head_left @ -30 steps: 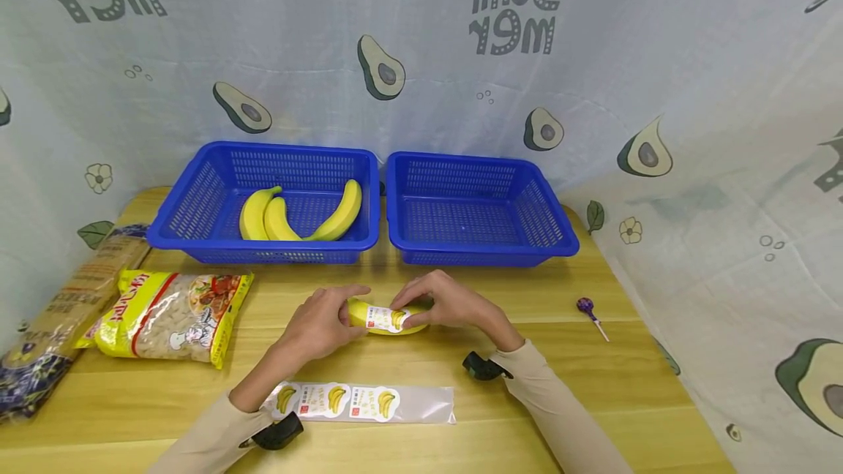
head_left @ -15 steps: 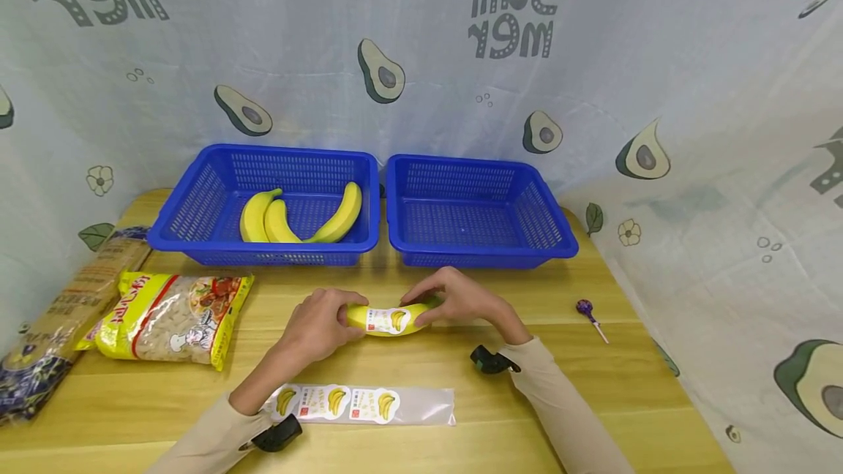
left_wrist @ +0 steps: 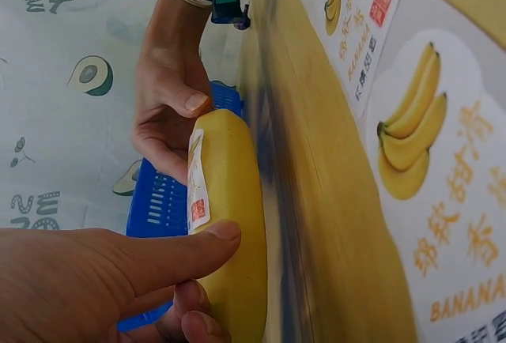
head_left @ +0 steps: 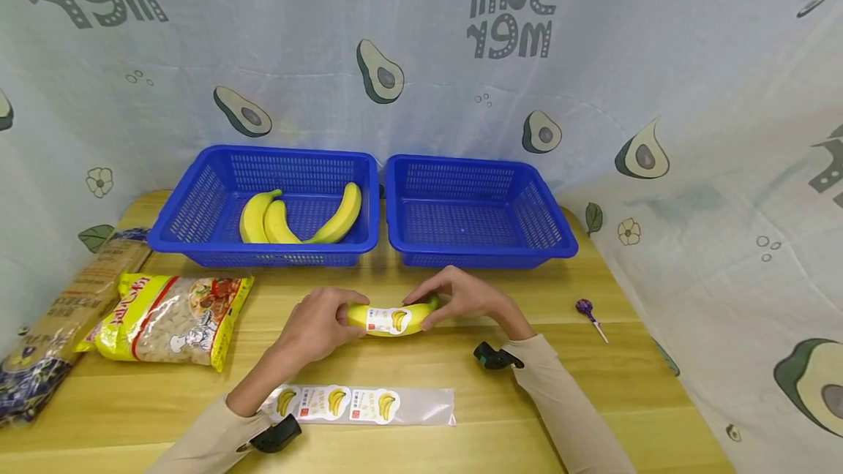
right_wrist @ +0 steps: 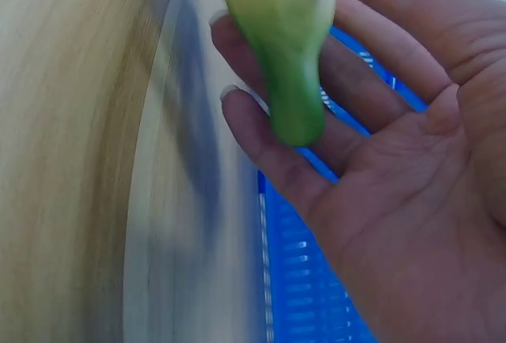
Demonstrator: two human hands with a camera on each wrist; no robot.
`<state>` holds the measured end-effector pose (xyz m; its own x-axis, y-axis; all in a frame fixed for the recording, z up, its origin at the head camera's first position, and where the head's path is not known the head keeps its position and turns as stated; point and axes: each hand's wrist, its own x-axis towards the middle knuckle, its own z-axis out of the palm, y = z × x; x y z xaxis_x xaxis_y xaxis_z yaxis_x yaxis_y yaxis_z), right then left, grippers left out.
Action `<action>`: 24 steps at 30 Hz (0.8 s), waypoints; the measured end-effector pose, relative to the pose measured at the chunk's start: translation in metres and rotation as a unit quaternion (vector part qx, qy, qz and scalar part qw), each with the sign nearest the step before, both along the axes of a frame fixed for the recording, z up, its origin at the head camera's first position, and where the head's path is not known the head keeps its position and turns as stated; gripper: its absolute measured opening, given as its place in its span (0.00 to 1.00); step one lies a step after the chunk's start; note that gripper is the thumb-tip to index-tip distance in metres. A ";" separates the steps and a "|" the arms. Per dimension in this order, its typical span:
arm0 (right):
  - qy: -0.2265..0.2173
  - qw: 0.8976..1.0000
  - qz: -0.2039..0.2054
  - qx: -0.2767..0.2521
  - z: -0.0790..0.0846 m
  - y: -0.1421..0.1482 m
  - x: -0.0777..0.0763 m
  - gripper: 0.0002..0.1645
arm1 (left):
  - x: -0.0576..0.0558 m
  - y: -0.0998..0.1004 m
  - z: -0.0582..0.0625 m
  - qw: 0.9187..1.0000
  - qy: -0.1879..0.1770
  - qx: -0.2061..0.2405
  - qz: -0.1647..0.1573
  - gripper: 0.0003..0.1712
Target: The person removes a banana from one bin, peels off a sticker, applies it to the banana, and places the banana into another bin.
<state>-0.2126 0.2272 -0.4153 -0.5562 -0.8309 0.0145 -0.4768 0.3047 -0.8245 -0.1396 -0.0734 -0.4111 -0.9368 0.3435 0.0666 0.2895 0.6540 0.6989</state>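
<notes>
Between both hands a yellow banana (head_left: 418, 319) lies crosswise above the table, its green stem (right_wrist: 296, 114) toward the right. A white label (head_left: 387, 320) with a printed banana sits across its middle. My left hand (head_left: 319, 324) grips the left end, thumb on the near side, as the left wrist view shows. At the stem end, my right hand (head_left: 469, 295) pinches the banana between thumb and fingers, and in the right wrist view its fingers lie behind the stem. Nearer the body is a clear strip of banana stickers (head_left: 421, 404), partly covered by the left forearm.
At the back stand two blue baskets: the left one (head_left: 263, 247) holds several bananas (head_left: 339, 218), the right one (head_left: 481, 249) shows a bare bottom. A yellow food packet (head_left: 171, 317) and a long brown packet (head_left: 72, 306) lie left. A lollipop (head_left: 586, 307) lies right.
The right hand has slid right along the banana, off the label and toward the stem, uncovering the label's right part. The left hand keeps its grip with hardly any movement.
</notes>
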 end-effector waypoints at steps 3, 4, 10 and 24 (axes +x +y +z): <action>-0.022 1.000 0.014 -0.005 0.000 -0.002 0.001 0.24 | 0.000 0.002 -0.001 1.000 -0.002 -0.002 -0.003 0.24; -0.031 0.999 0.018 -0.006 0.000 -0.002 0.001 0.24 | 0.000 0.002 -0.001 1.000 -0.003 -0.002 -0.004 0.24; -0.055 0.998 0.036 -0.011 -0.001 -0.006 0.003 0.23 | 0.002 0.004 -0.002 1.000 -0.004 -0.005 -0.003 0.24; -0.015 1.000 0.013 0.006 0.015 0.007 0.006 0.23 | 0.004 0.002 0.010 0.997 0.023 0.069 -0.029 0.24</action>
